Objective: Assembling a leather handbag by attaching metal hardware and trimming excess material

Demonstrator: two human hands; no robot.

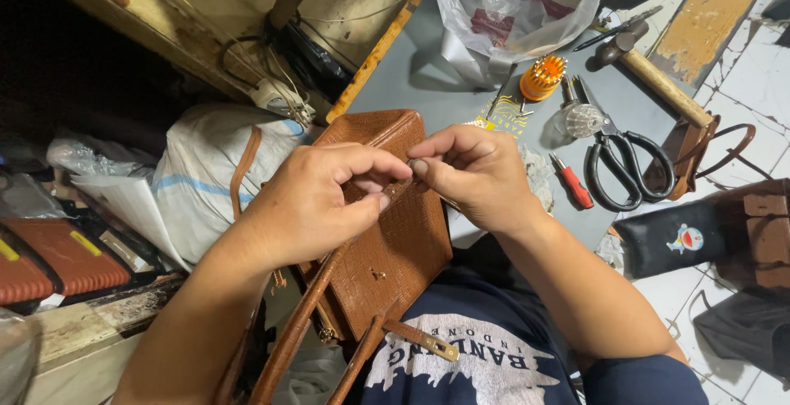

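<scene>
One brown handbag (395, 240), one pair of scissors (625, 166), one hammer (658, 80), one plastic bag (518, 2), two hands.

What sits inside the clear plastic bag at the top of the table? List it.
Through the clear plastic bag show crumpled plastic wrapping and some dark reddish-brown pieces; what they are cannot be told. Its lower part is hidden by folds and glare.

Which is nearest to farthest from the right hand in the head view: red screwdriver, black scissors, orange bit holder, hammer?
From the right hand:
1. Red screwdriver, just to its side on the grey table.
2. Orange bit holder and black scissors: too close to call.
3. Hammer, at the table's far corner.
</scene>
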